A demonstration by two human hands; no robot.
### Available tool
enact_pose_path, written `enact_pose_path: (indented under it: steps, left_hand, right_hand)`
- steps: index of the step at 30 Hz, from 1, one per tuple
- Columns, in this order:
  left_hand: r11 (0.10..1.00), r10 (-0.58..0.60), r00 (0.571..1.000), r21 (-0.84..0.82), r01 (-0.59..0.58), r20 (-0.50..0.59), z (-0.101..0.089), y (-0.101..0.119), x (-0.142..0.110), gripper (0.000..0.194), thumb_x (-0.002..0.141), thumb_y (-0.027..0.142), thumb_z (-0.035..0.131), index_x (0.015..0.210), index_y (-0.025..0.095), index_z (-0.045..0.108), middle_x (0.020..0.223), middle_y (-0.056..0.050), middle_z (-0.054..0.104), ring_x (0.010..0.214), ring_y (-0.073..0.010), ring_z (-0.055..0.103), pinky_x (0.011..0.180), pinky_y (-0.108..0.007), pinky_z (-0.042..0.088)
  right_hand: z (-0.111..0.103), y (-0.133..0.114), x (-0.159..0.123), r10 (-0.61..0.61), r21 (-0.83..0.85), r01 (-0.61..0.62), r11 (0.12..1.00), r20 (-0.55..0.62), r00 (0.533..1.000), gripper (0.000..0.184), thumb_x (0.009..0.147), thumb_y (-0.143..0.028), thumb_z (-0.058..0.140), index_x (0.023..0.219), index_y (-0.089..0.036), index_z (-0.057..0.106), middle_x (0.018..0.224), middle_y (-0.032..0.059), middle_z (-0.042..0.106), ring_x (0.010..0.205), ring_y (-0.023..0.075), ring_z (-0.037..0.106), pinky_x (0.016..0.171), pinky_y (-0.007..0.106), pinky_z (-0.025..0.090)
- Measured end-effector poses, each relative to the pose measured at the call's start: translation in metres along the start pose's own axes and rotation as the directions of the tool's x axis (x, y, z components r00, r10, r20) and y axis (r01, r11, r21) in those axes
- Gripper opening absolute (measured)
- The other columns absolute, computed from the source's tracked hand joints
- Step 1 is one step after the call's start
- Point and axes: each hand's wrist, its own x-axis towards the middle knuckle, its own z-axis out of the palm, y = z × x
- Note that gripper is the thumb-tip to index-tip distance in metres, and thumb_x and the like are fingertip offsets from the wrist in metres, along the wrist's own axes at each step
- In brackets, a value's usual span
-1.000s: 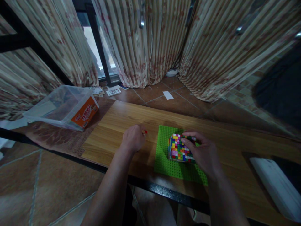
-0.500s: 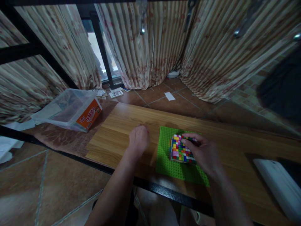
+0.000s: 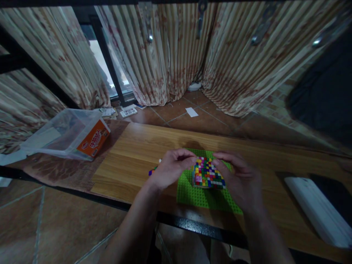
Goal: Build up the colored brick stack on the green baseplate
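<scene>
A many-coloured block of small bricks (image 3: 208,172) stands on a green studded baseplate (image 3: 198,194) on the wooden table (image 3: 137,154). My left hand (image 3: 172,170) has its fingers pinched together at the block's top left corner; what they hold is too small to make out. My right hand (image 3: 240,179) curls against the block's right side, thumb and forefinger at its far top edge. Several loose small bricks (image 3: 152,171) lie on the wood just left of my left hand.
A clear plastic tub with an orange label (image 3: 68,134) lies at the far left on a brown mat. A white oblong object (image 3: 319,211) rests at the table's right end. Striped curtains (image 3: 170,51) hang behind, over a tiled floor.
My left hand moved right from the bare wood to the block's top left corner, uncovering loose bricks where it had rested. My right hand stayed on the block. The view shifted slightly.
</scene>
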Motion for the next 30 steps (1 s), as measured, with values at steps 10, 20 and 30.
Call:
enact_pose_path:
  steps: [10, 20, 30]
  left_hand:
    - [0.913, -0.12, 0.984, -0.375, 0.162, 0.132, 0.012, 0.0, -0.003, 0.035, 0.066, 0.036, 0.088, 0.088, 0.013, 0.072, 0.074, -0.001, 0.069, 0.062, -0.0078, 0.059, 0.065, -0.022, 0.049]
    - [0.942, -0.117, 0.982, -0.295, 0.157, 0.148, 0.015, 0.002, -0.003, 0.03, 0.073, 0.038, 0.08, 0.09, 0.014, 0.071, 0.076, -0.003, 0.07, 0.061, -0.0103, 0.062, 0.064, -0.024, 0.05]
    - [0.957, 0.157, 0.947, 0.279, -0.077, -0.281, 0.024, -0.019, 0.01, 0.023, 0.091, 0.025, 0.058, 0.108, 0.017, 0.071, 0.107, -0.006, 0.073, 0.097, -0.0181, 0.067, 0.089, -0.03, 0.051]
  right_hand:
    - [0.002, -0.008, -0.004, -0.124, -0.07, 0.146, 0.987, 0.25, 0.96, 0.015, 0.091, -0.035, 0.067, 0.104, -0.033, 0.074, 0.104, 0.0015, 0.071, 0.098, 0.0202, 0.066, 0.084, 0.036, 0.052]
    - [0.002, -0.005, -0.003, -0.131, -0.08, 0.15, 0.985, 0.203, 0.97, 0.01, 0.091, -0.033, 0.067, 0.094, -0.031, 0.076, 0.097, 0.0014, 0.071, 0.091, 0.0189, 0.066, 0.081, 0.034, 0.052]
    - [-0.016, 0.031, 0.006, 0.218, 0.024, -0.217, 0.976, -0.053, 0.975, 0.018, 0.075, -0.041, 0.077, 0.084, -0.026, 0.079, 0.105, 0.0061, 0.071, 0.101, 0.0249, 0.065, 0.095, 0.047, 0.049]
